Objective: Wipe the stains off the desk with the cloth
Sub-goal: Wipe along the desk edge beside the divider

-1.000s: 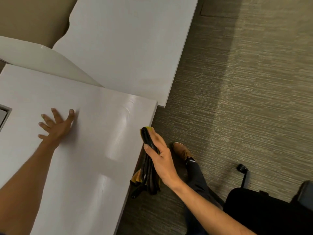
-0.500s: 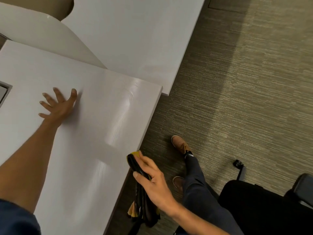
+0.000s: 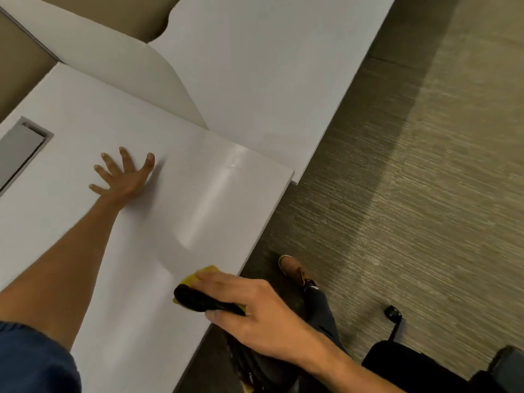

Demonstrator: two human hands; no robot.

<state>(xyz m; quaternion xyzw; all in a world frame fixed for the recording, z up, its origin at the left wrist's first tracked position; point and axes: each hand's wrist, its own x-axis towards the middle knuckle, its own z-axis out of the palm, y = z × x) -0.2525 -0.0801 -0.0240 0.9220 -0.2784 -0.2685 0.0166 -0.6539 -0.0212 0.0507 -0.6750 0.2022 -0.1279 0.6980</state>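
Yellow-black cloth [image 3: 198,296] under right hand [image 3: 255,316] shows no label.

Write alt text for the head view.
A right hand presses a folded yellow and black cloth onto the near edge of a white desk. The left hand lies flat on the desk with fingers spread. Grey carpet lies beyond.
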